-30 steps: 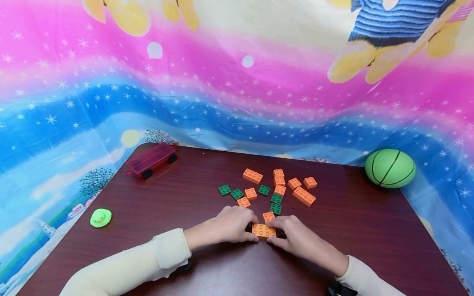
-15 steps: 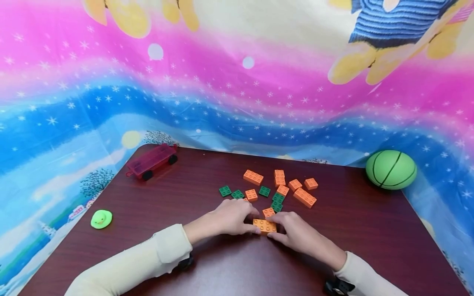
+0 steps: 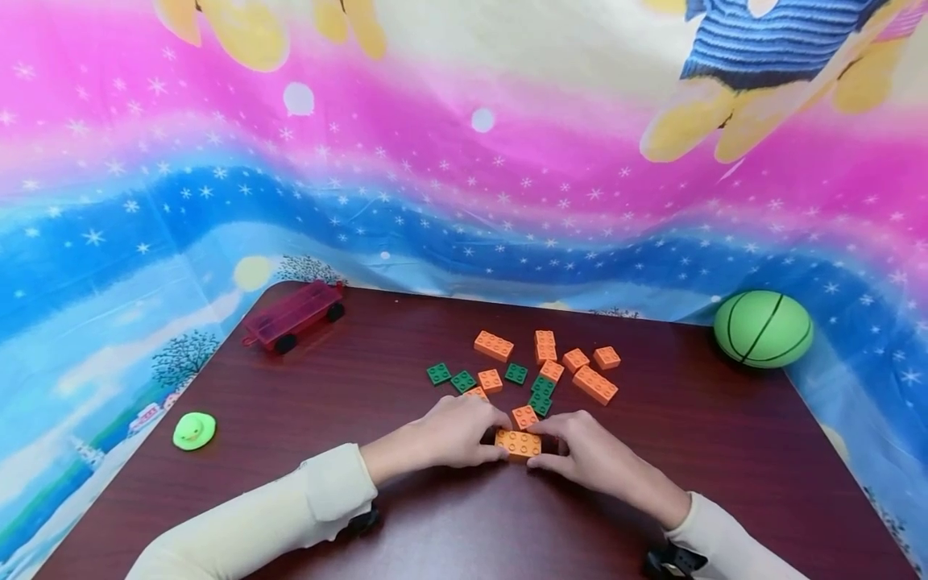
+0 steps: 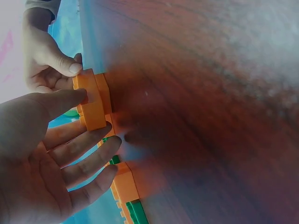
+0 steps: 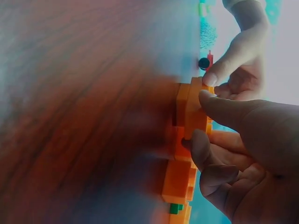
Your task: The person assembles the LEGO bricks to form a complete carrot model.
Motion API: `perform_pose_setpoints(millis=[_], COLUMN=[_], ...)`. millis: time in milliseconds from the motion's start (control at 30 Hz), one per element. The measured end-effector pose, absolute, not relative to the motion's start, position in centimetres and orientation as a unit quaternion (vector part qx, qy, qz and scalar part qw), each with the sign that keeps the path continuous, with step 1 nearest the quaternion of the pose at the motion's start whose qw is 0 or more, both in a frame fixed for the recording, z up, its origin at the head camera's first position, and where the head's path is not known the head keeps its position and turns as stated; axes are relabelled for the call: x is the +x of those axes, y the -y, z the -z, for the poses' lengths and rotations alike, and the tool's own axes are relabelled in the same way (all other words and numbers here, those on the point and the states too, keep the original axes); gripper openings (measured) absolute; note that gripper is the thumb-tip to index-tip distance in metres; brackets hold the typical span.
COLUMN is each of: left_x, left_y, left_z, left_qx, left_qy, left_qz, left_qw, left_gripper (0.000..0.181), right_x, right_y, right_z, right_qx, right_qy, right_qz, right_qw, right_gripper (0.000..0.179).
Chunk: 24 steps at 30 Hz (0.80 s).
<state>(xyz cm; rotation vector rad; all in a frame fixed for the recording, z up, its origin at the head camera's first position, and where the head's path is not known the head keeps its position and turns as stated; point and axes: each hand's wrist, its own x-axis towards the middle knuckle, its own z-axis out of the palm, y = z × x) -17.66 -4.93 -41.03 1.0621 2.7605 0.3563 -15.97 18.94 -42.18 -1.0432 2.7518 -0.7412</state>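
Note:
An orange eight-stud building brick lies between my two hands near the middle of the table. My left hand pinches its left end between thumb and fingers. At the right end, my right hand pinches it too. Both wrist views show the held upper brick over another orange brick, which is mostly hidden from above. Just beyond them sits a small orange four-stud brick, close to my right index finger. Two green bricks come behind that one.
Several loose orange bricks and green bricks lie farther back. A clear red toy wagon stands at the back left, a green toy duck at the left edge. A green ball sits in the back right corner.
Both hands and the orange brick have shifted slightly away from the person. The small orange brick and the green bricks beyond have moved back a little too.

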Motion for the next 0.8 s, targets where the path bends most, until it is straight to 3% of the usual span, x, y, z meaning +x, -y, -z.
perform_pose_setpoints(millis=[233, 467, 800], left_x=[-19.2, -25.0, -29.5], left_y=[5.4, 5.7, 3.5], left_z=[40.5, 40.4, 41.1], left_qx=[0.348, 0.264, 0.291], left_qy=[-0.921, -0.953, -0.955], left_qz=[-0.162, -0.147, -0.008], left_qw=[0.062, 0.005, 0.06], left_gripper=[0.026, 0.036, 0.052], right_x=[-16.0, -16.3, -15.9], right_y=[-19.1, -18.8, -18.7], right_z=[42.5, 42.2, 41.9], right_qx=[-0.355, -0.351, -0.357], right_qy=[-0.899, -0.905, -0.906], right_qz=[0.251, 0.233, 0.216], right_qw=[0.051, 0.059, 0.069], right_gripper=[0.034, 0.034, 0.035])
